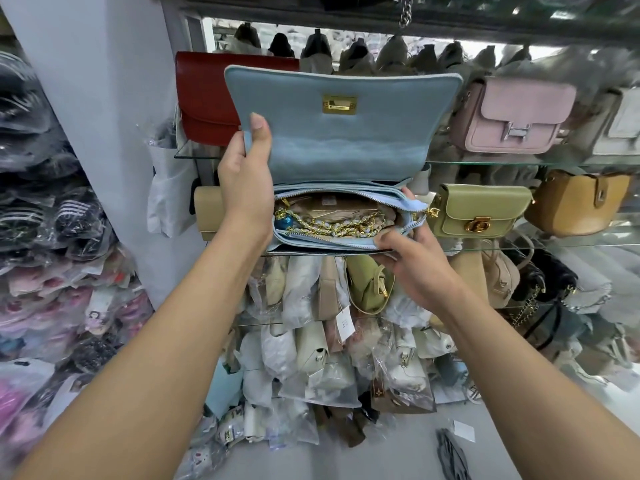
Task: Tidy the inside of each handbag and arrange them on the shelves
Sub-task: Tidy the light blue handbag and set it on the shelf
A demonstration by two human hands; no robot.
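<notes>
Both forearms (166,348) are showing bare right to the frame edge; left hand (244,178) and right hand (417,268) are showing short plain nails (257,121).

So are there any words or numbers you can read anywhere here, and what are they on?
No text here can be read.
White paper hang tag: printed lines, too small to read.
Small pale label inside the light blue flap handbag: too blurred to read.
Dark brown tag with a pale mark: too blurred to read.
White square card: no print can be made out.
</notes>
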